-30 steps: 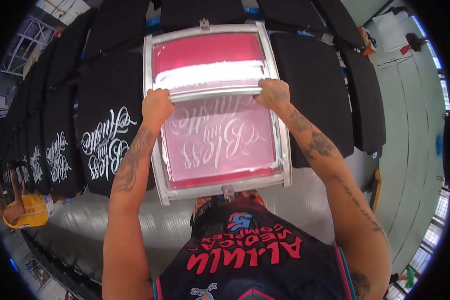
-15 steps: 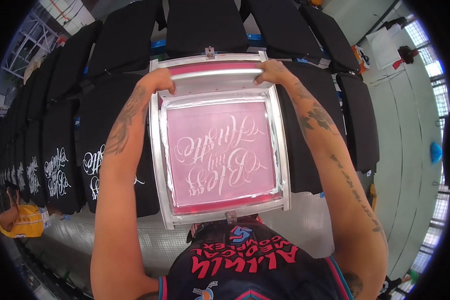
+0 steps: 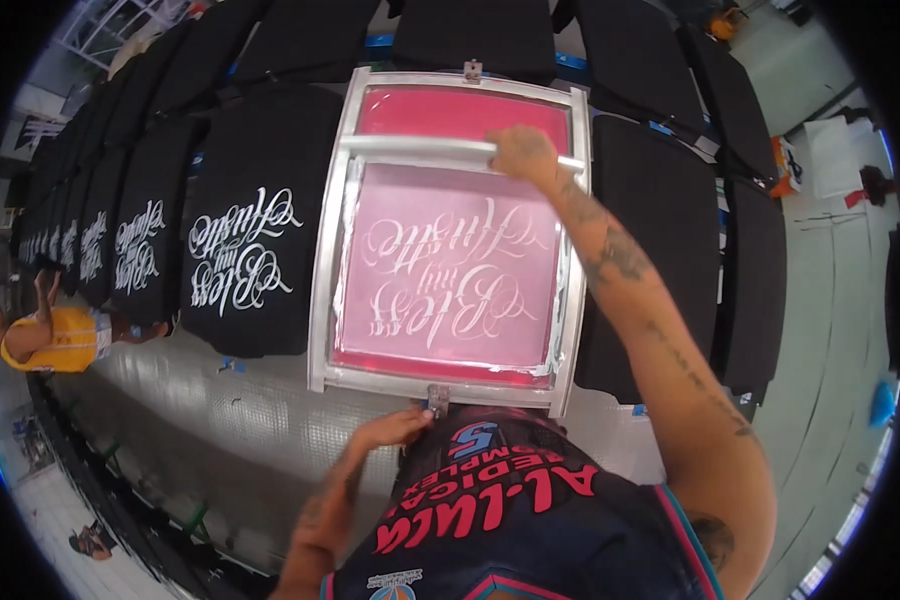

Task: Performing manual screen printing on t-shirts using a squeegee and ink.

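A pink mesh screen (image 3: 450,255) in an aluminium frame (image 3: 579,120) shows pale script lettering and white ink along its edges. A long metal squeegee (image 3: 400,146) lies across its upper part; my right hand (image 3: 520,152) is closed on its right portion. My left hand (image 3: 410,422) is closed at the small metal clamp (image 3: 438,398) on the frame's near edge, fingers partly hidden. Black shirt boards flank the frame, the left one (image 3: 230,140) printed with white script.
Rows of black shirt boards (image 3: 645,260) extend left, right and behind. A person in a yellow top (image 3: 55,340) works at far left. A smooth metallic surface (image 3: 230,420) lies below the boards; pale floor (image 3: 820,300) runs along the right.
My left hand has left the squeegee and moved down to the near clamp. The squeegee went toward the far edge, then slightly back, exposing pink mesh behind it. The view has shifted.
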`<state>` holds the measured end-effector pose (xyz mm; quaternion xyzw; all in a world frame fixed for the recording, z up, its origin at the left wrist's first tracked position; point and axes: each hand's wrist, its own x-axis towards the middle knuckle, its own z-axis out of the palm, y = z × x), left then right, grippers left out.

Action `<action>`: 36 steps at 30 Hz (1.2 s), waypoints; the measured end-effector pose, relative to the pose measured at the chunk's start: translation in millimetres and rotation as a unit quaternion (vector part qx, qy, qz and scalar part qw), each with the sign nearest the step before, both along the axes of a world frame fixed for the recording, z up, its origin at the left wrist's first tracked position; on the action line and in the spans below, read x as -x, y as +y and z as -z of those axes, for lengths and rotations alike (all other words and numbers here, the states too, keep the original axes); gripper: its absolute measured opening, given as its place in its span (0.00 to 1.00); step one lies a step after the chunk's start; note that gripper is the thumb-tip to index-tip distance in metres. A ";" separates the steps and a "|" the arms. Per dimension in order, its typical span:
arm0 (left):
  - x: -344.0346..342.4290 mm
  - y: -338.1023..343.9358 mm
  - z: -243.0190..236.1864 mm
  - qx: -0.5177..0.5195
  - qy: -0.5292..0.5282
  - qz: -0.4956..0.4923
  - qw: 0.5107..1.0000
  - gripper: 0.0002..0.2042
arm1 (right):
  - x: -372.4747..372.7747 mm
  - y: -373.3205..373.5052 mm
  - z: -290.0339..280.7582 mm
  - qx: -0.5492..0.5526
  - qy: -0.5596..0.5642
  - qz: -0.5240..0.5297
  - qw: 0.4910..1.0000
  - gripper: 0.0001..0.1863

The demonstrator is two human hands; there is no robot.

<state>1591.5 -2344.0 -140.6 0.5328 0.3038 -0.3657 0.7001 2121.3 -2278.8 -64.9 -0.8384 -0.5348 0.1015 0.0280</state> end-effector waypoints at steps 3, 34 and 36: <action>-4.9 -59.1 3.0 -0.210 -0.112 -0.164 0.957 0.25 | -26.6 32.6 -10.2 0.030 0.028 -0.008 0.999 0.26; -6.0 -41.7 38.9 -0.194 -0.202 -0.104 0.954 0.29 | 318.8 -198.3 -5.0 -0.111 0.002 0.001 0.994 0.13; -4.7 -36.4 39.3 -0.193 -0.187 -0.087 0.959 0.30 | 278.1 -177.6 -21.1 -0.085 0.040 0.044 0.995 0.17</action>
